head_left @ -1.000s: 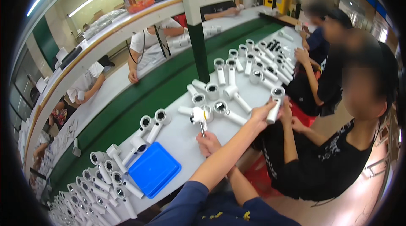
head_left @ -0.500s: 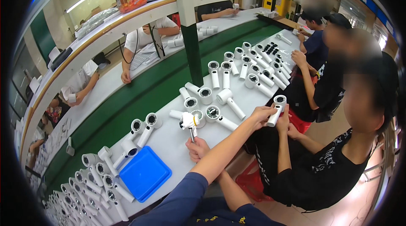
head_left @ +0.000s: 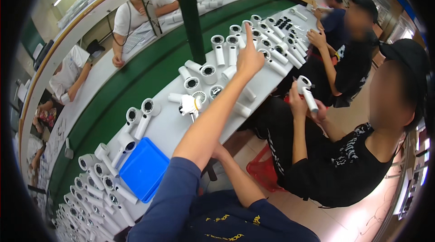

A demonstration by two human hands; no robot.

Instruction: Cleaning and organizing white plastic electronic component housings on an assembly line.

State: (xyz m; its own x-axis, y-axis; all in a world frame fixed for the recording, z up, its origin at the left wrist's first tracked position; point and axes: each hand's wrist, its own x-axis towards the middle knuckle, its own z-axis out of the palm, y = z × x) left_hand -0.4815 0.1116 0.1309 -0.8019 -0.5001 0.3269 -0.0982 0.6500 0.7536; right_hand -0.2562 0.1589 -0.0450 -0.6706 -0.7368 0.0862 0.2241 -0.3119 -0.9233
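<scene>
My left hand [head_left: 250, 58] is raised over the table, index finger stretched out toward the rows of white handheld fans [head_left: 266, 55]; nothing shows in it. Whether the fingertip touches a fan I cannot tell. My right forearm [head_left: 238, 174] passes behind the left one, which hides that hand and its fingers. Just past the left forearm, a white bundle with a yellow band [head_left: 190, 105] shows on a metal shaft, its lower end hidden. It is beside a white fan with a round grille [head_left: 199, 97]. To my right a seated co-worker holds a handheld fan [head_left: 307, 92] in both hands.
A blue tray [head_left: 144, 169] lies on the white table, with many more fans [head_left: 97, 192] crowded at its left. Small black parts [head_left: 284, 23] sit farther off. A dark green post [head_left: 191, 29] and a shelf stand over the green conveyor [head_left: 136, 83]. Co-workers sit on both sides.
My left hand has left the fan at the co-worker's hands and swung up and left, index finger out. The co-worker has that fan lower and tilted. My right hand has become hidden.
</scene>
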